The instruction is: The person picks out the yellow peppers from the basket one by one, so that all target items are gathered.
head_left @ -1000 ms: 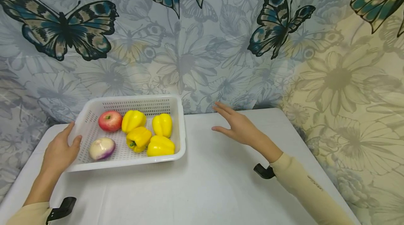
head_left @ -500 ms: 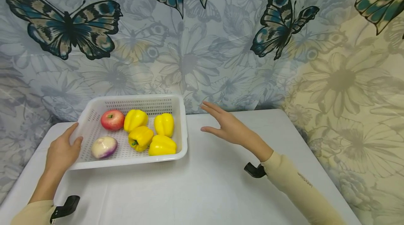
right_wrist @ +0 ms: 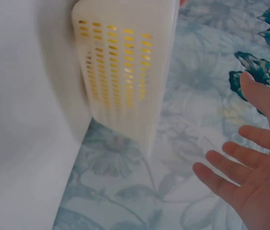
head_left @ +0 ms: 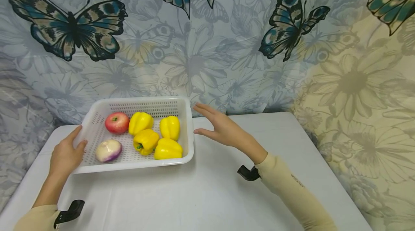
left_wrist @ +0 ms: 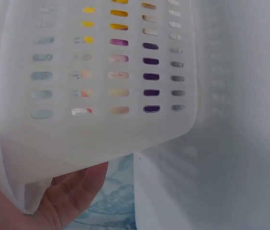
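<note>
A white slotted plastic basket sits at the left back of the table. My left hand grips its left rim; in the left wrist view the fingers curl under the rim. Inside are a red apple, a round white-and-purple vegetable and several yellow bell peppers. My right hand holds nothing, its fingers spread and fingertips close to the basket's right side. In the right wrist view that hand is apart from the basket wall.
The table has a white cover. Behind it hangs a cloth printed with butterflies and flowers, close to the basket's back rim. Each wrist wears a black strap mount.
My right hand has moved left toward the basket's right side, fingers still spread. The left hand stays on the left rim. The whole view has shifted slightly.
</note>
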